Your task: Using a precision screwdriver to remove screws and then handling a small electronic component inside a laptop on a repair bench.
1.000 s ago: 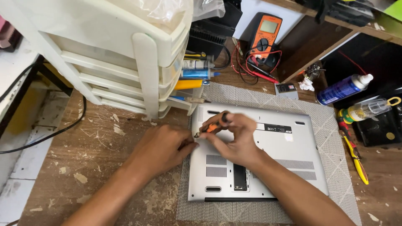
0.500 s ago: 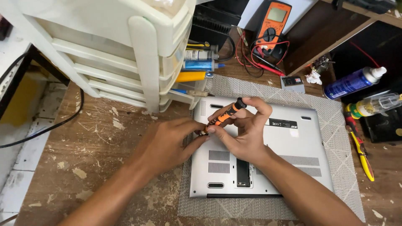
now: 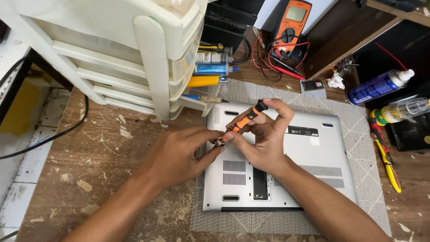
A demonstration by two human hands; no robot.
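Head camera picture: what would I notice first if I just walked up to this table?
Probably the two hands in the middle: the right hand holds an orange and black screwdriver, and the left hand pinches its tip. Under them a silver laptop lies upside down on a grey mat. Behind it sits an orange multimeter with red wires.

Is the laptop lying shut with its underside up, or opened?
Shut, underside up: the laptop shows vent slots, rubber feet and a label, flat on the grey mat.

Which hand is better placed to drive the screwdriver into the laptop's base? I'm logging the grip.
Right, probably. The right hand already grips the orange screwdriver along its handle above the upturned silver laptop; the left hand only pinches near its tip.
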